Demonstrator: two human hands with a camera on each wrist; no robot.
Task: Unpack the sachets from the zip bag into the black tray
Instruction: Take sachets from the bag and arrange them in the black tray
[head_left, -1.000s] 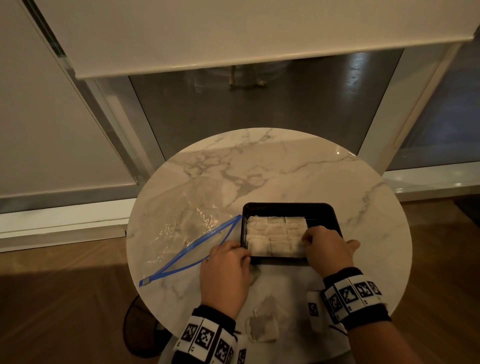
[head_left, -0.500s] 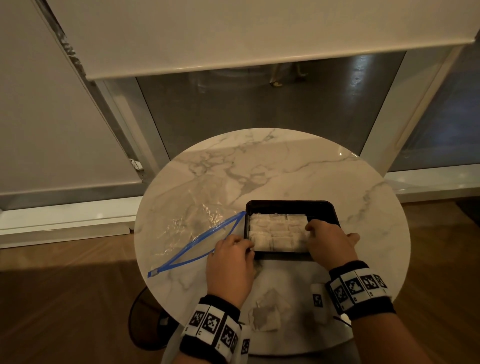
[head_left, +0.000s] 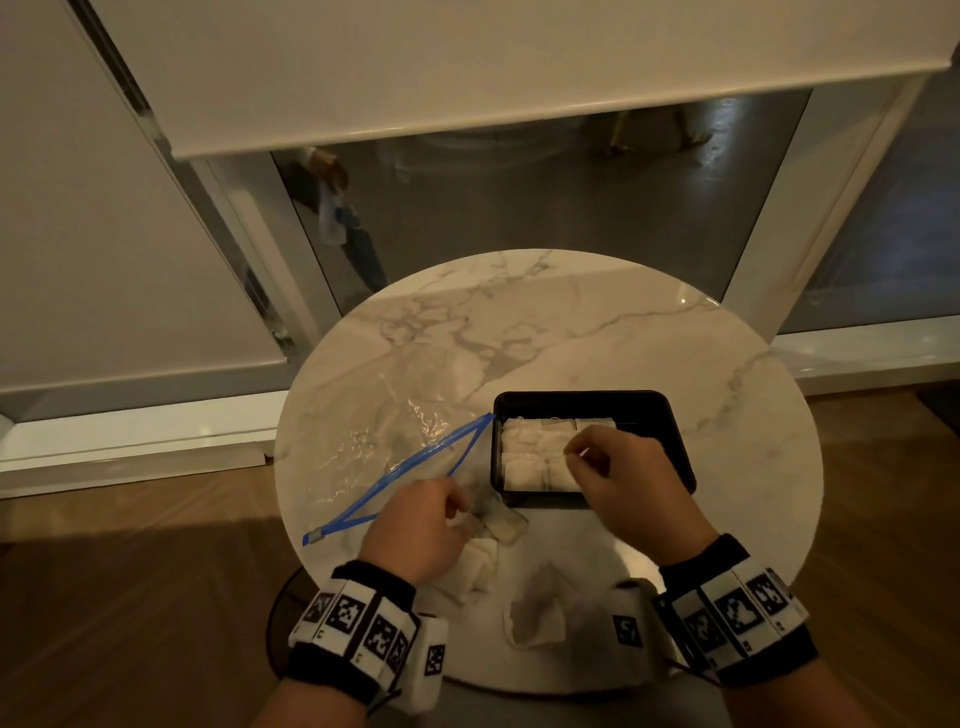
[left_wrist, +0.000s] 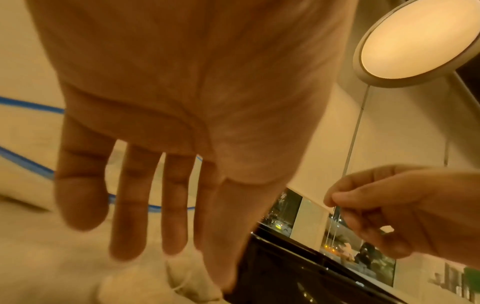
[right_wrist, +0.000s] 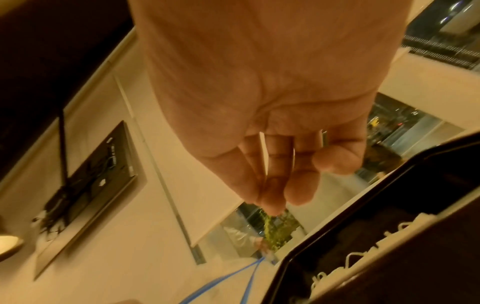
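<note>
The black tray (head_left: 576, 396) stands on the right half of the round table, its left part packed with white sachets (head_left: 535, 457). Left of it lies the clear zip bag (head_left: 374, 441), its blue zip (head_left: 415, 478) gaping. My right hand (head_left: 582, 457) hovers over the tray and pinches a sachet's thin string (left_wrist: 335, 207), with a small paper tag (left_wrist: 387, 229) in the palm. In the right wrist view the right hand's fingers (right_wrist: 280, 197) bunch above the tray (right_wrist: 384, 209). My left hand (left_wrist: 155, 226) is flat, fingers straight, over loose sachets (head_left: 478, 571) before the tray.
The round marble table (head_left: 519, 322) is small and its near edge runs just below my wrists. Another loose sachet (head_left: 535, 618) lies near that edge. Behind the table are a window (head_left: 519, 197) and a roller blind (head_left: 467, 67); wooden floor lies on both sides.
Both hands have left the tray's near edge. The left hand drew back to the loose sachets in front. The right hand lifted over the tray, pinching a string.
</note>
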